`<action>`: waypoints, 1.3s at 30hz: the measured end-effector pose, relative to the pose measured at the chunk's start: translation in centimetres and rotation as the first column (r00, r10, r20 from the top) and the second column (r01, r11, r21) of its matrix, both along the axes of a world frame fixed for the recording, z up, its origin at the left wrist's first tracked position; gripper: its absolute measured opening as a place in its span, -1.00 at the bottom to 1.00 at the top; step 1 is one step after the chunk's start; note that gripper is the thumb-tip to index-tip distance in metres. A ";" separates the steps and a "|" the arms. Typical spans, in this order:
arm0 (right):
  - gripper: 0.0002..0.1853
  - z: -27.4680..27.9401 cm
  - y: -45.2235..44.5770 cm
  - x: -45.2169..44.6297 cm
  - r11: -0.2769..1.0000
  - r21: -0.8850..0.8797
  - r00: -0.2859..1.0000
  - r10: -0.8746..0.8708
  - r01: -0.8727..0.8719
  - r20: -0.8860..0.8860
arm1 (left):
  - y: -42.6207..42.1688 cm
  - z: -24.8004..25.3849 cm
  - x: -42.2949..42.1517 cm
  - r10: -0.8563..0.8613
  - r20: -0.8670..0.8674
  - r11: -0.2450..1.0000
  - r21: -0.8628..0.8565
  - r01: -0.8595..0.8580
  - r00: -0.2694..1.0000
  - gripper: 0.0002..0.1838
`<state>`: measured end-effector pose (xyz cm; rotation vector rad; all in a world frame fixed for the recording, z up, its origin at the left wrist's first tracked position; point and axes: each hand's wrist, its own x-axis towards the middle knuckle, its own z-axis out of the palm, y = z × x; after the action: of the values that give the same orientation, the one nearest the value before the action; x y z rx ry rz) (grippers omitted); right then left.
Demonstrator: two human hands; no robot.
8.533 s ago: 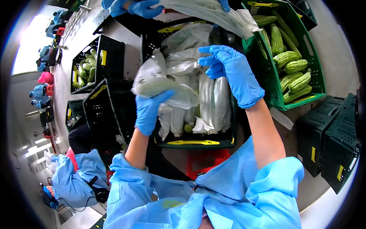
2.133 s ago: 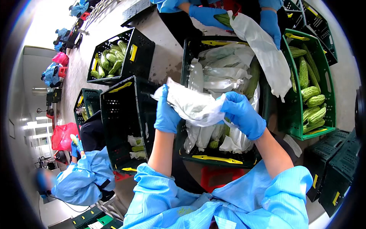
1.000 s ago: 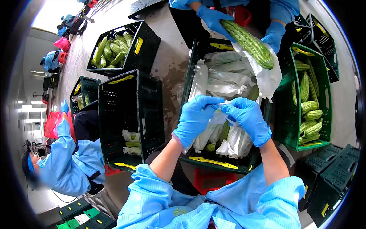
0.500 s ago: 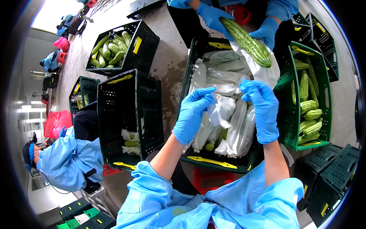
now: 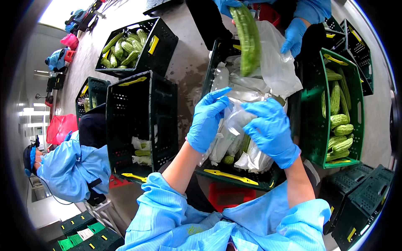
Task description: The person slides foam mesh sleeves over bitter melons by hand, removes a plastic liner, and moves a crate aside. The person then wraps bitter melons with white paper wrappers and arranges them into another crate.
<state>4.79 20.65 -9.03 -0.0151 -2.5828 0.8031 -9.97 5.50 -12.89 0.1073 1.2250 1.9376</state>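
Note:
In front of me, my left hand (image 5: 208, 121) in a blue glove pinches a thin white plastic bag (image 5: 236, 120). My right hand (image 5: 272, 131), also gloved, is at the other side of that bag, fingers bent around its loose edge. Both hands are above a dark crate (image 5: 234, 178) with yellow handles. Inside it lie several bitter melons in white plastic wrapping (image 5: 224, 144); the green end of one bitter melon (image 5: 228, 160) shows. Across the crate, a co-worker's gloved hand (image 5: 295, 35) is beside a large white bag (image 5: 278, 62), and their other hand holds a bitter melon (image 5: 246, 39).
To my right stands a green crate (image 5: 363, 125) of bare bitter melons. On the left are a dark crate (image 5: 165, 121) with a few wrapped ones and another crate (image 5: 165, 46) of bitter melons. A co-worker (image 5: 71, 167) sits at far left. Stacked crates (image 5: 356, 201) stand lower right.
My right hand has moved left and down, closer to my left hand and across the bag. The co-worker's bitter melon has moved left and hangs more upright, apart from their white bag.

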 end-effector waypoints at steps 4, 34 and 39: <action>-0.73 1.3 0.5 -0.3 0.979 -0.159 0.992 -0.128 0.125 -0.007 | -0.1 -0.1 0.0 -0.014 0.043 0.999 -0.033 0.015 0.999 -0.65; -0.83 -0.5 1.2 0.5 0.974 -0.096 0.978 0.205 -0.206 -0.023 | 0.3 1.7 0.8 -0.301 0.073 0.947 -0.090 0.307 0.951 -0.53; -0.84 -0.5 1.8 1.3 0.949 -0.154 0.950 0.295 -0.277 0.108 | 1.1 1.7 1.6 -0.368 0.057 0.920 -0.121 0.372 0.928 -0.53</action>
<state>6.09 22.41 -9.51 0.2828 -2.6829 1.1176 -8.38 6.60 -11.17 0.2220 1.2075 1.5224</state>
